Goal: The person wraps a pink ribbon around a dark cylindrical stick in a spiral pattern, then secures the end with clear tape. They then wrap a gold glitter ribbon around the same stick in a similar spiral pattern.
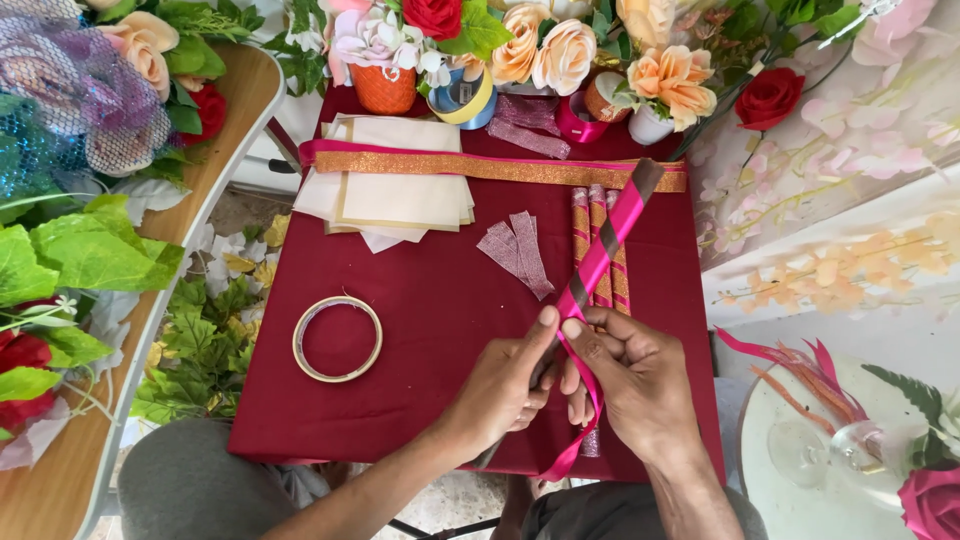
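Head view looks straight down at my two hands working close together over the near edge of a dark red tablecloth (420, 310). My left hand (505, 385) and my right hand (632, 385) are pressed side by side, thumbs nearly touching, both clamped on the lower end of a long stick (610, 235) that I am wrapping in bright pink ribbon (590, 395). The stick runs away from me, up and to the right, its long axis slanting from my fingers toward the far right corner of the cloth. Its near end sits between my thumbs; its far tip lies over a gold glitter band (500, 167) that crosses the cloth. Both hands are at the same spot on it, the left pinching the stick from the side, the right holding the ribbon as it loops down under my palm, with the loose tail hanging off the table edge.

The stick looks slim and straight, striped in pink with a dull brownish band showing between the turns, so the winding is spiral. Beside it lie three finished sticks (600, 250) in gold and red. To the left sit a roll of tape (337, 339), two glittery ribbon scraps (515, 250) and a stack of cream paper sheets (390, 195). Artificial flowers (545, 45) crowd the far edge.
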